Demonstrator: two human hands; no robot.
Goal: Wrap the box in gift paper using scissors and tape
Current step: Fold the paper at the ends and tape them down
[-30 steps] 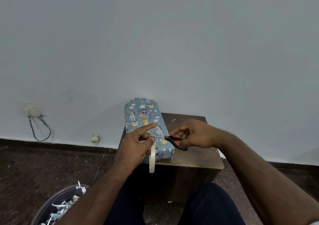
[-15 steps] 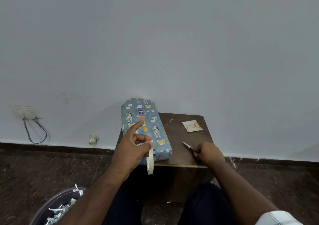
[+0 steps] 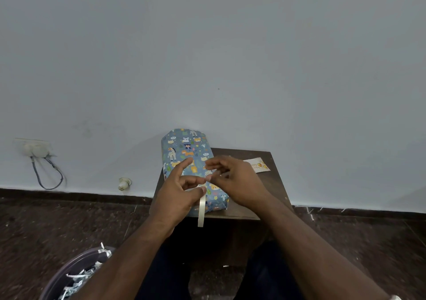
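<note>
head view: right hand dropped scissors, now meets left hand.

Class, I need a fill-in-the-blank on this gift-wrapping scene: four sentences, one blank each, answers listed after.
1. The tape roll hangs from the ___ hand.
2. The wrapped box lies on a small ___.
3. The paper is printed with cartoon ___.
4. Paper shreds fill the bin at the picture's bottom ___.

Answers: left; table; animals; left

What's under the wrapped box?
The wrapped box lies on the small dark table, its far end overhanging toward the wall. Both hands cover its middle, so the surface below there is hidden.
</note>
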